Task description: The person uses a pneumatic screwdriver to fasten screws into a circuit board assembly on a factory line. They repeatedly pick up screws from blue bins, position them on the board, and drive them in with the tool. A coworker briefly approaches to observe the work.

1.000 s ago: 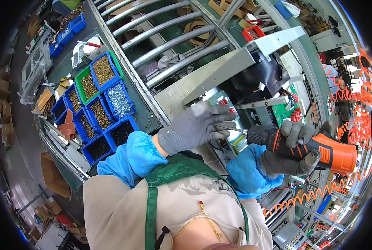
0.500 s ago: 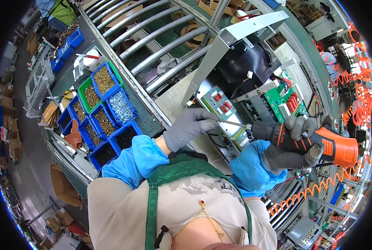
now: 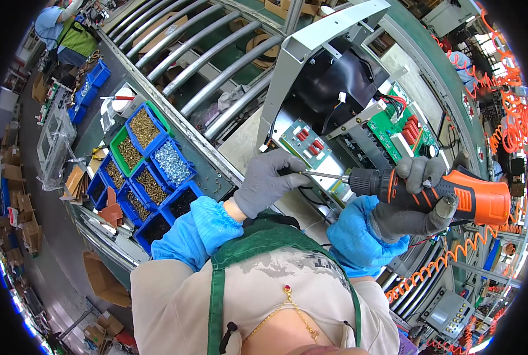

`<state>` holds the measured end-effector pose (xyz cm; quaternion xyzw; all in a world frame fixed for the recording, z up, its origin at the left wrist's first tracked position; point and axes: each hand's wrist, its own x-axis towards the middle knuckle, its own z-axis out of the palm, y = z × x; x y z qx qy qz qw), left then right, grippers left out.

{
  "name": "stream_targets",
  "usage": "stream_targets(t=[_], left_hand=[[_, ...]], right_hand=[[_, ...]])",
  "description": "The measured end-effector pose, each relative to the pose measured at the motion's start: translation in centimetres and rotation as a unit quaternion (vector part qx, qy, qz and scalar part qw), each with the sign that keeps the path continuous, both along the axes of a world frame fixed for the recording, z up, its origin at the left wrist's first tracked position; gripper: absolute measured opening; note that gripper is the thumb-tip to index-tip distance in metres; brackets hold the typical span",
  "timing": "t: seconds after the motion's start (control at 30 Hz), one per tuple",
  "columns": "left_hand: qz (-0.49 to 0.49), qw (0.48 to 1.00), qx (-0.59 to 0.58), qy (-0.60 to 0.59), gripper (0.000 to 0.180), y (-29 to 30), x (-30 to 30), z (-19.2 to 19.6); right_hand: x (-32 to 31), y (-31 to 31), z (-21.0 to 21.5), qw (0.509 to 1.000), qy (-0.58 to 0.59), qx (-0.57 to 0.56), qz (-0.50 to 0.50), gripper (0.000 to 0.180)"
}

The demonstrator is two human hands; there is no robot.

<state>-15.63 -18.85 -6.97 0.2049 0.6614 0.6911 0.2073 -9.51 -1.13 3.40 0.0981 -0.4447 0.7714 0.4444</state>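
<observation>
An orange and black power screwdriver (image 3: 415, 192) is gripped in my gloved right hand (image 3: 420, 198), its long metal bit (image 3: 328, 176) pointing left. My gloved left hand (image 3: 273, 180) has its thumb and fingers pinched together at the bit's tip; anything small between them is hidden. Just beyond the hands stands an open metal-framed unit (image 3: 323, 29) with a black moulded part (image 3: 341, 83) inside. A small circuit board with red parts (image 3: 307, 143) sits near my left fingertips. The larger green circuit board (image 3: 399, 131) lies farther right, with wires at its top.
Blue and green bins of screws (image 3: 139, 157) stand at the left. Metal rollers (image 3: 216, 77) run behind. Coiled orange hose (image 3: 447, 260) hangs at the right, beside and below the screwdriver. A grey control box (image 3: 447, 312) is at lower right. Another person (image 3: 63, 32) is at far left.
The view has shifted slightly, with the unit appearing farther left and up. Both hands keep their grips, the bit's tip still at my left fingers. More of the other person shows at far left.
</observation>
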Motion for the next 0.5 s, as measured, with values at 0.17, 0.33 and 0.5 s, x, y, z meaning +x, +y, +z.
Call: stream_targets(t=[0.17,0.33,0.5], left_hand=[[-0.002,0.998,-0.037,0.056,0.019,0.1,-0.4,-0.1],[-0.002,0.972,-0.071,0.223,0.018,0.1,-0.7,-0.7],[-0.006,0.949,-0.117,0.291,0.030,0.5,-1.2,-1.0]], right_hand=[[0.0,0.0,-0.3,1.000,-0.008,0.011,-0.007,0.047],[0.0,-0.6,0.1,0.999,-0.006,0.026,-0.034,0.047],[0.2,-0.6,-0.2,0.997,-0.024,0.050,-0.050,0.057]])
